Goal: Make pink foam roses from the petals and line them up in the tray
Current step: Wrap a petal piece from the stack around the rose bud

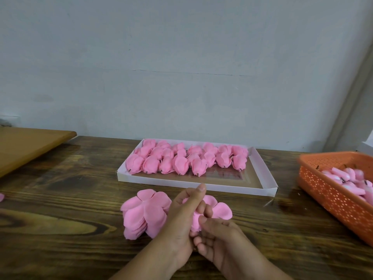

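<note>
Hands meet at lower centre: your left hand (182, 216) and right hand (219, 237) both curl their fingers round a pink foam rose (196, 219) over the petal stack (144, 214). White tray (262, 168) at centre holds finished roses (185, 159); orange basket (327, 190) sits at right.

On the surface (60, 209), the tray (268, 178) of roses (181, 158) sits at twelve o'clock; the petal stack (145, 213) lies before it, the basket (333, 197) at three.
</note>
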`<state>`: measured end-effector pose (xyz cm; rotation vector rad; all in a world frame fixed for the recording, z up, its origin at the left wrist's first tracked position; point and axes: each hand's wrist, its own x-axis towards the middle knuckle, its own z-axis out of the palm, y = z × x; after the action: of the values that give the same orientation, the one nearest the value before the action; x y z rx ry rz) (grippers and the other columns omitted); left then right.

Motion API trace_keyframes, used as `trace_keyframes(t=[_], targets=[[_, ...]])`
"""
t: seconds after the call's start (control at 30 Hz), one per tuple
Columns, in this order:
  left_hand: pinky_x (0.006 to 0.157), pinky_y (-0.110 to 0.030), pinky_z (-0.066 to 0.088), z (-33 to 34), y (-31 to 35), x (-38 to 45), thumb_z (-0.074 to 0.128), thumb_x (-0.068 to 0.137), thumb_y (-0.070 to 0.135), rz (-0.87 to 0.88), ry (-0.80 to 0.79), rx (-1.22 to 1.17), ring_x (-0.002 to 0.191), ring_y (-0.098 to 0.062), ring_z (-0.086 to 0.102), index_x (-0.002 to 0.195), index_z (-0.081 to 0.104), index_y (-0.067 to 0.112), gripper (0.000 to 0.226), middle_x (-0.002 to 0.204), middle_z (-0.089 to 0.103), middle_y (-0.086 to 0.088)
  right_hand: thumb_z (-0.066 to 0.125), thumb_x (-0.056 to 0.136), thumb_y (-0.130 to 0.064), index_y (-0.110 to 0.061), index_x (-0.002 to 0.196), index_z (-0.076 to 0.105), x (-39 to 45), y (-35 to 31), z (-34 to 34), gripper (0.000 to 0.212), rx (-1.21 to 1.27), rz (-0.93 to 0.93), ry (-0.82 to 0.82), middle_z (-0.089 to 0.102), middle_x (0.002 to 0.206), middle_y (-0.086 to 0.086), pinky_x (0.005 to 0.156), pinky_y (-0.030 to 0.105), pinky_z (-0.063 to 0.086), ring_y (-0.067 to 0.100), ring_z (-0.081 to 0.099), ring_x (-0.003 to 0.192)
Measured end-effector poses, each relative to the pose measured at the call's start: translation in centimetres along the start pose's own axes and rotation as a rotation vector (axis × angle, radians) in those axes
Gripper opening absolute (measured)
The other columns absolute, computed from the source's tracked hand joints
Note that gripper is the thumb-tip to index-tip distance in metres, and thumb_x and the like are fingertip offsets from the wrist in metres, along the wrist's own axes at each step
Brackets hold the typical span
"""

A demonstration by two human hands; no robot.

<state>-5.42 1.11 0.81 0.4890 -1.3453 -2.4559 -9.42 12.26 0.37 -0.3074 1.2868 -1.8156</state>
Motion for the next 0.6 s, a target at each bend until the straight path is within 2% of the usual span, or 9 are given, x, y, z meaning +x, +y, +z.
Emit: trace_keyframes(t=[0.13,0.23,0.33,0.4,0.5,0.6], targets=[[0.036,-0.018,0.034,0.22,-0.14,0.04,0.079,0.064,0.05,0.043,0.059,0.022,0.045,-0.015,0.048,0.064,0.05,0.015,0.045,0.074,0.046,-0.018,0.082,0.075,-0.019,-0.007,0.072,0.078,0.1,0.27,0.13,0.013,-0.094,-0.094,0.032,0.07,0.072,0.016,0.058,0.025,0.055,0.019,0.065,0.06],[0.037,-0.017,0.03,0.24,-0.43,0.12,0.077,0.065,0.049,0.069,0.064,0.027,0.043,-0.015,0.049,0.074,0.056,0.014,0.042,0.068,0.047,-0.016,0.078,0.084,-0.015,-0.013,0.078,0.079,0.29,0.86,0.07,0.007,-0.269,-0.188,0.117,0.072,0.071,0.01,0.06,0.024,0.055,0.015,0.067,0.062],[0.037,-0.017,0.029,0.07,-0.59,0.27,0.078,0.064,0.048,0.077,0.033,0.025,0.042,-0.015,0.048,0.092,0.067,0.017,0.043,0.062,0.057,-0.009,0.078,0.085,-0.017,-0.008,0.074,0.078,0.31,0.65,-0.02,0.014,-0.267,-0.184,0.091,0.071,0.073,0.012,0.059,0.025,0.054,0.016,0.065,0.061],[0.036,-0.016,0.031,-0.12,-0.52,0.44,0.079,0.066,0.045,0.09,0.018,0.02,0.043,-0.016,0.048,0.09,0.072,0.025,0.032,0.064,0.06,-0.007,0.076,0.075,-0.024,-0.006,0.07,0.077,0.17,0.24,-0.1,0.019,-0.18,-0.113,0.023,0.069,0.072,0.015,0.057,0.026,0.052,0.018,0.062,0.06],[0.03,-0.018,0.035,-0.26,-0.39,0.56,0.077,0.072,0.037,0.125,0.028,-0.016,0.044,-0.015,0.055,0.084,0.073,0.023,0.019,0.054,0.05,-0.008,0.073,0.074,-0.026,-0.004,0.073,0.075,-0.05,-0.09,-0.26,0.022,-0.118,-0.016,-0.051,0.066,0.074,0.016,0.056,0.026,0.052,0.019,0.061,0.061],[0.035,-0.023,0.042,-0.24,-0.48,0.67,0.075,0.073,0.036,0.152,0.074,-0.024,0.047,-0.016,0.058,0.077,0.075,0.024,0.012,0.045,0.042,-0.005,0.073,0.083,-0.025,-0.012,0.075,0.076,0.01,0.24,-0.32,0.015,-0.321,-0.096,0.017,0.069,0.072,0.011,0.061,0.027,0.055,0.017,0.065,0.064]])
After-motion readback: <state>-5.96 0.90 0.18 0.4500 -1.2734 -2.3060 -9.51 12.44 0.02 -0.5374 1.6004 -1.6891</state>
